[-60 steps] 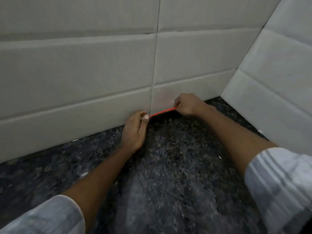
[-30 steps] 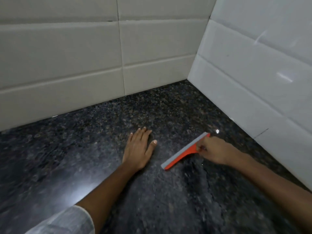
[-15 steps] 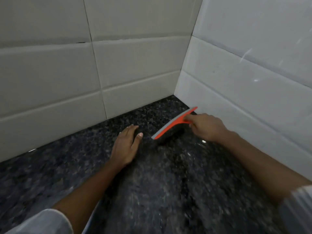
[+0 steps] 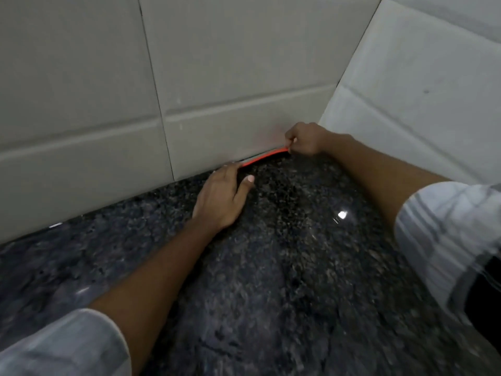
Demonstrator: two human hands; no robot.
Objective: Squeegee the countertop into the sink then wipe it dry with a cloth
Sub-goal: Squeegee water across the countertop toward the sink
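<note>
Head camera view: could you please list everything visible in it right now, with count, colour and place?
squeegee: one, orange with a grey blade edge, at the foot of the back wall near the corner.
countertop: one, dark speckled stone, fills the lower half.
back wall tiles: several, beige, behind the countertop.
side wall tiles: several, white, at the right.
sleeves: two, pale with grey stripes, at the lower corners.
left hand: one, flat on the countertop, fingertips at the squeegee's left end.
right hand: one, grips the squeegee's right end.
</note>
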